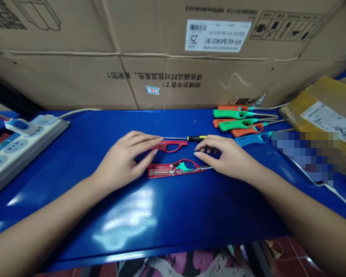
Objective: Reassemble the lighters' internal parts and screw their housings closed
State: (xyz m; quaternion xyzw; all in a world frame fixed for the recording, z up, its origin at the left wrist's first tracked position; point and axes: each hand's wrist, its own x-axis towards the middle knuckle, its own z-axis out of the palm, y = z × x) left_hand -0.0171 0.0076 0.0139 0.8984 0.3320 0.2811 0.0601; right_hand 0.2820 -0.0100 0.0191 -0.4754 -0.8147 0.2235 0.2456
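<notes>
My left hand [129, 156] has its fingers and thumb on the left end of a red lighter shell half [177, 144], which they partly hide. Just below lies the other red shell half [158, 173], opened upward. Inside it show a clear fuel tank, thin wires and a green trigger [185, 166], and a metal tube points right. My right hand [223, 154] hovers above the tube end, thumb and fingers curved and apart, with nothing visible between them. Behind its fingertips is a screwdriver [196, 138] with a black and yellow handle, its shaft pointing left.
Several orange, green and blue lighters [239, 124] lie at the back right, near a yellow-taped parcel [320, 104] and a blurred-out phone-like object [305, 157]. A power strip [25, 142] runs along the left. A large cardboard box [161, 69] walls off the back of the blue table [190, 219].
</notes>
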